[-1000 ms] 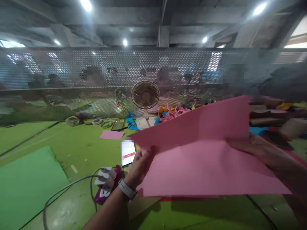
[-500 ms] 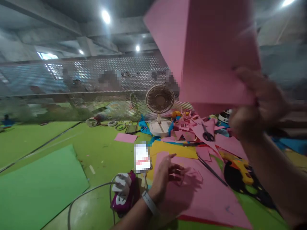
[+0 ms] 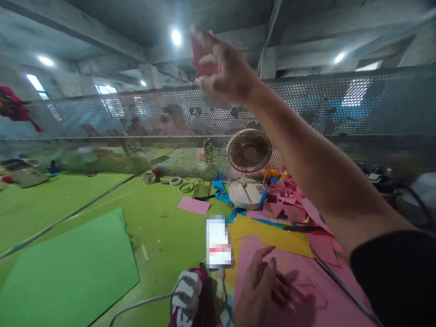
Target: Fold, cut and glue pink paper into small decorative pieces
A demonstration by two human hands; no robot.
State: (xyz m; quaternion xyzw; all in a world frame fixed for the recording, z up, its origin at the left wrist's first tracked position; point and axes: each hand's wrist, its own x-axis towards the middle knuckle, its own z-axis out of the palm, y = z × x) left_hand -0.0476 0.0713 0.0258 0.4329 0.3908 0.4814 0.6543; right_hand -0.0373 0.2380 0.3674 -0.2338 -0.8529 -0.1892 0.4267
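Raised high in front of me, my right hand (image 3: 225, 68) reaches up past the fan with a piece of pink paper (image 3: 205, 63) in its fingers. Motion blurs the fingertips, and most of the paper is hidden behind them. Low down, my left hand (image 3: 264, 286) hovers over or rests on a large pink sheet (image 3: 337, 277); its fingers are loosely apart and hold nothing I can see. Under the pink sheet's far edge lies a yellow sheet (image 3: 272, 236).
A white desk fan (image 3: 250, 152) stands ahead, beside a heap of pink scraps (image 3: 289, 197). Left of my hand are a lit phone (image 3: 218, 243) on a cable and a purple power strip with plugs (image 3: 187, 290). A green sheet (image 3: 75, 268) and tape rolls (image 3: 175, 181) lie leftward. Mesh (image 3: 102, 122) rises behind.
My right hand has swung up and left, away from the right side; the large folded pink piece no longer shows broadside. The camera view has shifted. My left hand stays over the pink sheet.
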